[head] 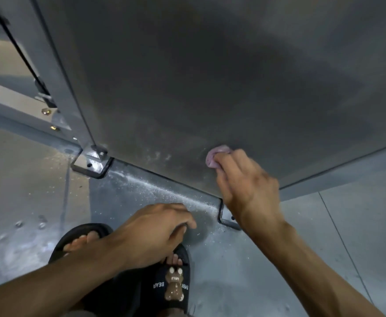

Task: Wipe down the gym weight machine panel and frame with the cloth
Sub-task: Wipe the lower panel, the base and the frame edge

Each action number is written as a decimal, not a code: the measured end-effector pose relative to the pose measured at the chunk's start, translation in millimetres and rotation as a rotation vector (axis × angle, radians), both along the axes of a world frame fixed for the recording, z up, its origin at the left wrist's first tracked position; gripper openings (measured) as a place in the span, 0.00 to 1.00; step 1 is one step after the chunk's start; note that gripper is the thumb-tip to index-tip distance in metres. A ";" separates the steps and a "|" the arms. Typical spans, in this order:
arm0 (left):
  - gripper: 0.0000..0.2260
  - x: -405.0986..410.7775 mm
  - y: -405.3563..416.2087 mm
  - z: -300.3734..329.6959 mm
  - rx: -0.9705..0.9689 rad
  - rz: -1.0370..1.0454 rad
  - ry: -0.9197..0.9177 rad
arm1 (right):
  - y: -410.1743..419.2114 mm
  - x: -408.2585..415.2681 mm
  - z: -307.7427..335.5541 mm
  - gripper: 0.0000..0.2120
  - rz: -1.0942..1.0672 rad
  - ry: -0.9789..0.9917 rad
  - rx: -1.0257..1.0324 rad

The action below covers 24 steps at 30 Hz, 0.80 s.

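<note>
The grey floor (pixel 279 259), speckled with white dust, carries bolted frame brackets (pixel 91 164) at centre left and black slippers (pixel 164 284) at the bottom.

Black slide sandals (pixel 164 282), one bearing a brown bear charm (pixel 174 286), stand on a dusty grey floor (pixel 324 236)

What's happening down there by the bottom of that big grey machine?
A person is crouched in front of the gym machine's grey panel, wiping it. Their right hand presses a bunched pink cloth against the panel near its lower edge. The left hand hangs loosely curled above the floor, holding nothing. Pale dust or residue lies along the base frame below the panel, so that part looks not yet cleaned. The person wears black slippers.
</note>
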<state>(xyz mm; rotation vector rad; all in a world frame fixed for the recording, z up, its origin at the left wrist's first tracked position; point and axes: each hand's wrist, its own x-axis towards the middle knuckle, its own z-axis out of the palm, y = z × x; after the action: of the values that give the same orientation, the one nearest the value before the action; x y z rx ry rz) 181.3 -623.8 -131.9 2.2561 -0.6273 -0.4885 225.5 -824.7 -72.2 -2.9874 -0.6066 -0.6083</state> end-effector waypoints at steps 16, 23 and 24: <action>0.12 -28.3 12.3 -15.5 -0.141 0.101 0.035 | 4.9 -6.8 63.1 0.04 0.038 0.206 0.142; 0.09 -28.4 23.4 -19.0 -0.320 0.339 0.061 | 12.4 -52.6 11.4 0.05 -0.354 0.774 0.779; 0.08 -28.6 23.1 -17.7 -0.363 0.388 0.065 | 13.5 -58.7 7.1 0.05 -0.402 0.817 0.873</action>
<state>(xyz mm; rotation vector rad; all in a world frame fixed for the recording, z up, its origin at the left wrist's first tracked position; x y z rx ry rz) 152.8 -600.7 -149.6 1.9402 -0.2109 -0.2305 166.8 -811.1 -65.1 -2.1838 0.2713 0.3129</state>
